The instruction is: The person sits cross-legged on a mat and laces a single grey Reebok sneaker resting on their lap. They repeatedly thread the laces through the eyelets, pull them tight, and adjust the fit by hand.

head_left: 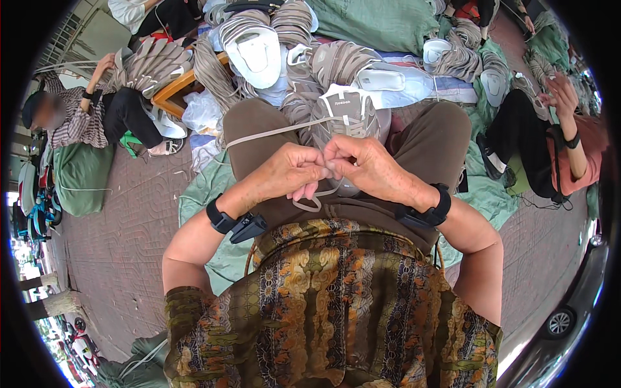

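Observation:
Between my knees sits a grey-brown sneaker upper (357,121) with a pale tongue, lace holes facing up. A flat beige shoelace (275,132) crosses over its tongue and stretches off to the left. Both hands meet just over the near end of the upper. My left hand (294,173) is closed in a pinch on the lace, and a loop of it hangs below the fingers. Touching it fingertip to fingertip, my right hand (369,165) is also closed in a pinch; the lace's end between the fingertips is too small to make out.
Bundled sneaker uppers (339,61) and a white-lined upper (255,57) are heaped ahead. Green sheeting (372,22) lies behind them. At left are a wooden frame (174,90), a plastic bag (202,113) and a seated person (81,119); another person (579,152) sits at right.

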Motion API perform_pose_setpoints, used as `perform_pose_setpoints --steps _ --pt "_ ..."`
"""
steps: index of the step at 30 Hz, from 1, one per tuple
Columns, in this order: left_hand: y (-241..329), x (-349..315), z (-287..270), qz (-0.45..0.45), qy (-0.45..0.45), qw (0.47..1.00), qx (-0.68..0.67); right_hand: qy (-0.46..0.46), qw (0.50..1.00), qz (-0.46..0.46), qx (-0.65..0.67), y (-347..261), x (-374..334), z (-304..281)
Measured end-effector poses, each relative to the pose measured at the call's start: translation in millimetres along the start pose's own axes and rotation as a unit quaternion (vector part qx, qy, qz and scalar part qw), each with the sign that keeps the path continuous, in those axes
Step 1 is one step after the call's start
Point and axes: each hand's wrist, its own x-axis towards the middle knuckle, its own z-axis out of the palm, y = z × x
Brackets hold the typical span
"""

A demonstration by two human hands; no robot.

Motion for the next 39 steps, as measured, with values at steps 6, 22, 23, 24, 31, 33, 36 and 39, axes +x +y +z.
perform_pose_setpoints --steps 6,22,23,24,31,33,36,39 --pt "-18 15 -15 0.003 0.022 1.000 -0.018 -0.002 0.993 0.056 0.106 30 16 4" --pt "-66 95 -34 0.032 0.220 0.973 0.066 0.085 0.987 0.139 0.008 141 50 -55" --pt "-65 99 -32 0.027 0.224 0.972 0.068 0.085 0.985 0.148 -0.009 143 51 -54" --pt "-64 103 -30 0.023 0.228 0.971 0.071 0.085 0.984 0.154 -0.020 145 51 -53" --pt "-92 151 -30 0.154 0.318 0.862 0.363 0.114 0.975 0.159 -0.106 170 54 -48" --pt "-88 152 -25 0.106 0.303 0.855 0.407 0.119 0.975 0.146 -0.117 168 54 -44" --pt "-73 156 -22 0.020 0.221 0.843 0.490 0.121 0.977 0.142 -0.107 166 52 -44" --pt "-69 163 -25 -0.022 0.191 0.859 0.474 0.128 0.974 0.137 -0.129 169 52 -44"
